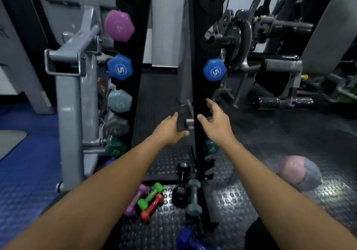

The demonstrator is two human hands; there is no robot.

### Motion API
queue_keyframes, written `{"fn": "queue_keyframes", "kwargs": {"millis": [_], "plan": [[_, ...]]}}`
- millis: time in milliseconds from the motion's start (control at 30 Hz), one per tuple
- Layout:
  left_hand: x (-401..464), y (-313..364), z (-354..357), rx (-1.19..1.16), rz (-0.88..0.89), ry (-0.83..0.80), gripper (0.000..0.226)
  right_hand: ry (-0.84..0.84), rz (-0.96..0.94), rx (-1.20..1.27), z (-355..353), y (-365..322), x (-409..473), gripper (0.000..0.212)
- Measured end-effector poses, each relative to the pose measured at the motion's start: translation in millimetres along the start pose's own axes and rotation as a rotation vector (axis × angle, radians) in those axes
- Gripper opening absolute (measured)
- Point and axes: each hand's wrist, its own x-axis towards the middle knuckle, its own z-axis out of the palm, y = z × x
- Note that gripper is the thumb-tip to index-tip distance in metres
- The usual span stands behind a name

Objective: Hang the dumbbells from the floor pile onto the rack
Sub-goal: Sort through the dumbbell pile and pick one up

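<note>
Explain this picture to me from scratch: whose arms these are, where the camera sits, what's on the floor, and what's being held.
The one picture comes from a camera worn on a person's head, looking down at their own bare arms. The left hand and right hand are both open and hold nothing; they reach toward a tall black rack that carries hanging dumbbells, such as a blue dumbbell marked 5. On the studded floor below lies a pile: purple, green, red, black and grey dumbbells.
</note>
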Motion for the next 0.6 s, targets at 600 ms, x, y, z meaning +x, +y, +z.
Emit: {"fn": "queue_keyframes", "kwargs": {"millis": [600], "plan": [[-32.4, -140.0, 216.9, -0.042, -0.352, -0.356, 0.104, -0.493, 0.438, -0.198, 143.8, 181.7, -114.0, 0.044]]}}
